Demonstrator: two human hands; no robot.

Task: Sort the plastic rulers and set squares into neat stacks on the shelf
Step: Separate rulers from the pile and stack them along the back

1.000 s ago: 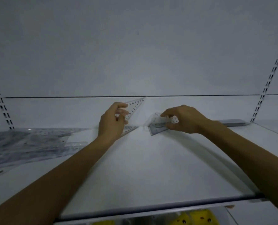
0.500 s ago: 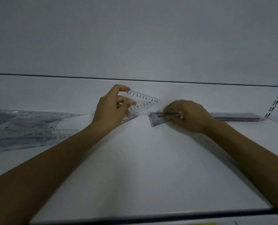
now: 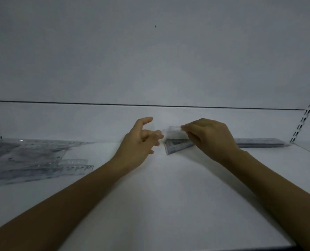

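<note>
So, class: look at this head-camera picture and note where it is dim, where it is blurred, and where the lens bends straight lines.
Head view: the light is dim and flat, greying the white shelf; the left hand and the clear piece at the right hand are smeared by motion blur; the wide lens bows the wall seam and tilts the slotted rail; the loose pile on the left reads as murky grey.

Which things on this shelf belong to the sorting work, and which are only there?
Belong to the job:
- small stack of set squares under the right hand
- loose pile of rulers and set squares
- ruler stack
- left hand, open

Only there:
- slotted upright
- back panel
</note>
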